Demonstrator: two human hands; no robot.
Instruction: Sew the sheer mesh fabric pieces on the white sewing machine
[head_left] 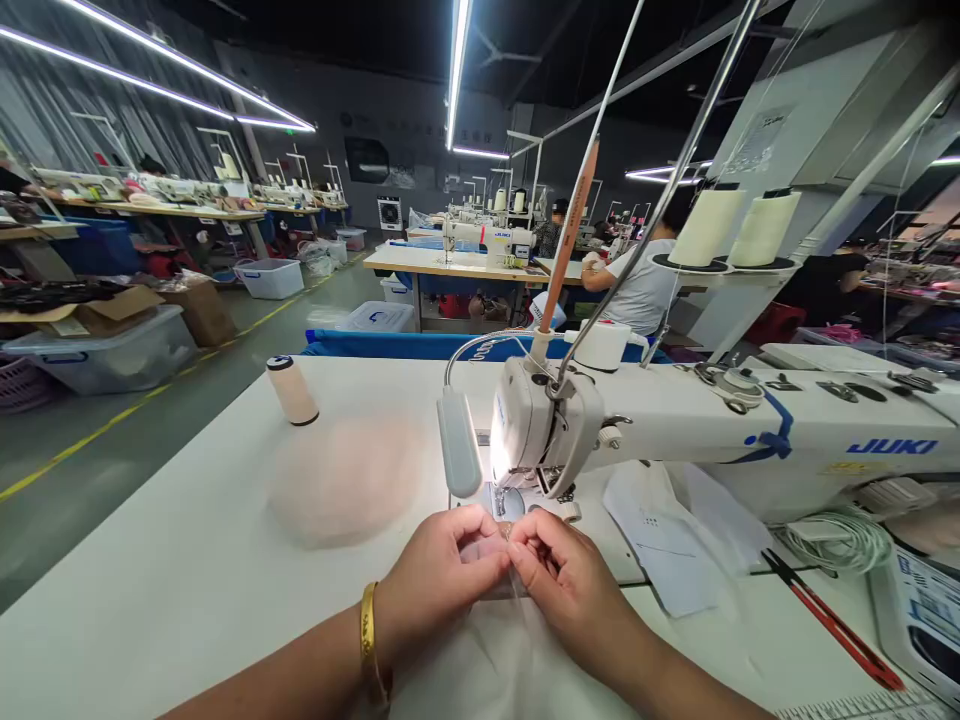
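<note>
My left hand (pixel 454 560), with a gold bangle at the wrist, pinches thin, sheer pale fabric (pixel 487 640) between thumb and fingers. Close against it, my right hand (pixel 566 570) is closed on the same fabric. Both sets of fingertips nearly meet over a small tan bit, too small to make out. Just beyond them stand the needle area and presser foot of a white sewing machine (pixel 540 420). Its lamp (pixel 459 445) hangs at the left of the head and lights the needle plate. Part of the fabric is hidden under my hands.
A peach thread cone (pixel 292 390) and a round sheer peach piece (pixel 349 480) are on the table at left. White pattern pieces (pixel 667 540), red-handled tweezers (pixel 832 620) and a coiled cord (pixel 836 540) lie at right. Two thread cones (pixel 735 228) stand behind; a co-worker (pixel 645 280) sits ahead.
</note>
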